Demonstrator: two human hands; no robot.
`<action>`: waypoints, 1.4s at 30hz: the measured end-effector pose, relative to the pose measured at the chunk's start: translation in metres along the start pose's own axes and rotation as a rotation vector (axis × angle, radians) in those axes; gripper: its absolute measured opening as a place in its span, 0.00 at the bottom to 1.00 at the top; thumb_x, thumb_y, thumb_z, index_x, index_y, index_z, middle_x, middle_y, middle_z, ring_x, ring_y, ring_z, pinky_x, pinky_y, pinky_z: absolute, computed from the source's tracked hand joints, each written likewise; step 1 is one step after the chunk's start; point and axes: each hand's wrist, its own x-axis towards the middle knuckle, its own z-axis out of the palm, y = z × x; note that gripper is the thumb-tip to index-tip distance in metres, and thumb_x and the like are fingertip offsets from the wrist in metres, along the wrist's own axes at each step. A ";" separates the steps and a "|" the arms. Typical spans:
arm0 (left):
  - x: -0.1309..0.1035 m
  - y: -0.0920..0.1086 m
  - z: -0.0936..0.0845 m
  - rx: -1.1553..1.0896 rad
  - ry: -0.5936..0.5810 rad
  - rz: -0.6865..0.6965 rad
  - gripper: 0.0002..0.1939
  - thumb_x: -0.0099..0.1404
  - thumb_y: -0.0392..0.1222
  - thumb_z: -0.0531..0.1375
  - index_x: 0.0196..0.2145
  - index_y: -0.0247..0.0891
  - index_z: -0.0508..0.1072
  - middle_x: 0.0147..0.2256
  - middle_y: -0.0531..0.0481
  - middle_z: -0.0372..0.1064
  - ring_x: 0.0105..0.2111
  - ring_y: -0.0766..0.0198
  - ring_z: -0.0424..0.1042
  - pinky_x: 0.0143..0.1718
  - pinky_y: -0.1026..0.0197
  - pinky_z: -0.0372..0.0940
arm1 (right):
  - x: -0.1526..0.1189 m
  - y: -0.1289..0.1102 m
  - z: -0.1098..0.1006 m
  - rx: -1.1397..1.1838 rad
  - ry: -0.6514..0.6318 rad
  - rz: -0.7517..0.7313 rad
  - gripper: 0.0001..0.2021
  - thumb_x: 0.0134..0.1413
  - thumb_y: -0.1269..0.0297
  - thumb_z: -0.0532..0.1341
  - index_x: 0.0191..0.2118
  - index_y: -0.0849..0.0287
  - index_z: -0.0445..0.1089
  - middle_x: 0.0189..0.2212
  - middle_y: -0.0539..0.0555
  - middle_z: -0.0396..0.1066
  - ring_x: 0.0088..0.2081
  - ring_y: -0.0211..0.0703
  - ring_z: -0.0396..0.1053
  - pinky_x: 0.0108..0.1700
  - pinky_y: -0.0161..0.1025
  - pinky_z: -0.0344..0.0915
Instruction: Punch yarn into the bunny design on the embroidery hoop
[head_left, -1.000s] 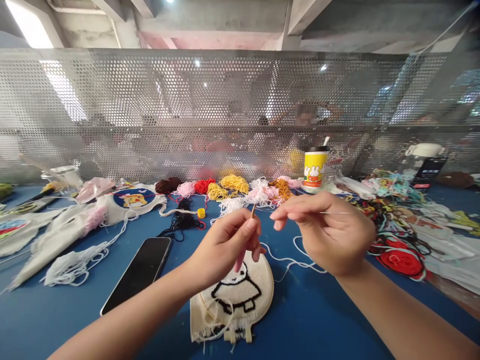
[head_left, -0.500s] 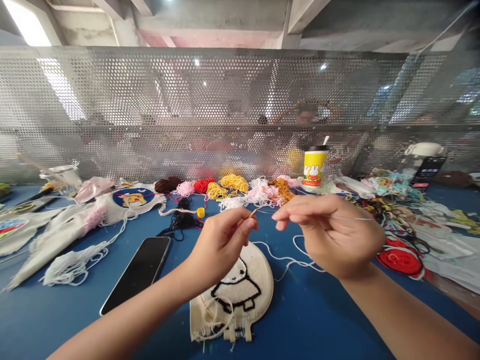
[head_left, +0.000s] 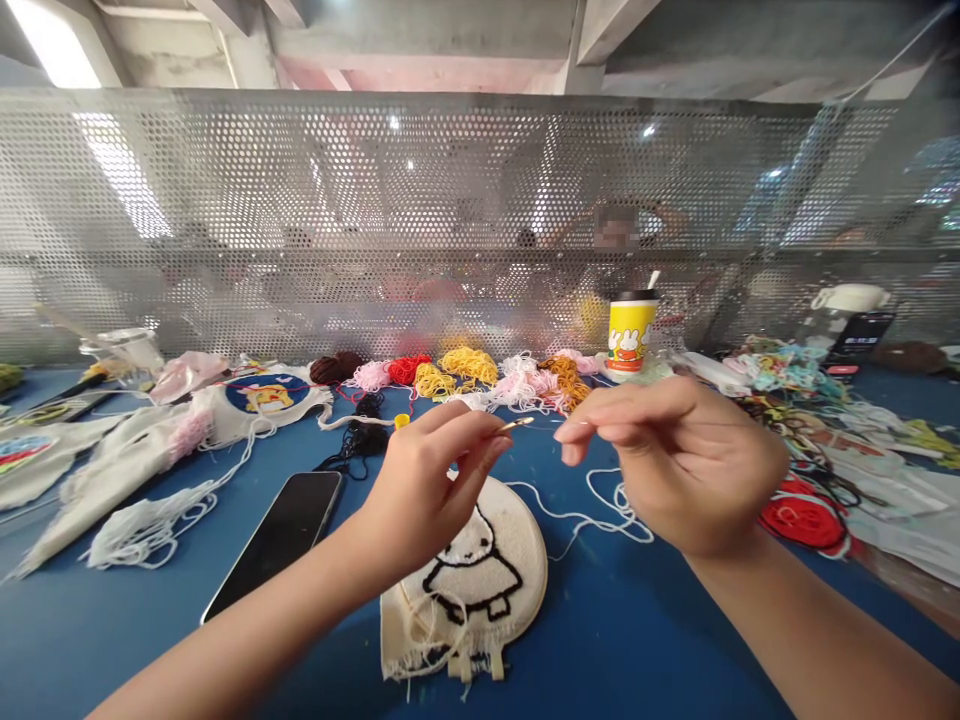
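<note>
– Needle-like tool (head_left: 517, 425) has tipped from upright toward the right hand (head_left: 679, 465); the left hand (head_left: 435, 475) pinches it above the hoop (head_left: 535, 560).
– Right hand?
– Seems pinched on a thin strand (head_left: 583, 424).
– Stitching?
– Black outline (head_left: 519, 588) done; robe (head_left: 472, 585) looks unfilled.
– Obstacles?
– Left hand hides some hoop; phone (head_left: 274, 545) and white yarn (head_left: 161, 520) lie left of it.

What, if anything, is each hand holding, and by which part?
The left hand pinches a thin, golden rod just behind its exposed end. Whether the right hand holds anything cannot be told.
</note>
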 end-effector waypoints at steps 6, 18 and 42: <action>0.000 -0.001 -0.001 0.021 0.018 0.055 0.07 0.60 0.33 0.50 0.30 0.33 0.67 0.23 0.51 0.62 0.22 0.71 0.61 0.23 0.70 0.57 | 0.001 -0.001 0.000 0.063 0.031 0.011 0.06 0.49 0.74 0.55 0.29 0.56 0.65 0.22 0.48 0.69 0.21 0.34 0.66 0.23 0.36 0.65; 0.000 0.003 -0.002 -0.100 0.030 -0.016 0.08 0.60 0.35 0.49 0.26 0.34 0.65 0.21 0.53 0.62 0.21 0.71 0.59 0.22 0.68 0.56 | -0.005 0.001 0.005 0.065 -0.043 -0.094 0.12 0.45 0.82 0.55 0.32 0.57 0.66 0.28 0.50 0.71 0.27 0.36 0.70 0.27 0.36 0.69; -0.005 0.000 -0.001 0.134 0.071 0.175 0.04 0.60 0.33 0.51 0.30 0.35 0.66 0.24 0.52 0.62 0.23 0.70 0.61 0.24 0.68 0.59 | 0.001 -0.005 -0.003 -0.027 -0.024 -0.082 0.07 0.50 0.75 0.54 0.31 0.57 0.66 0.22 0.48 0.68 0.23 0.35 0.67 0.24 0.36 0.65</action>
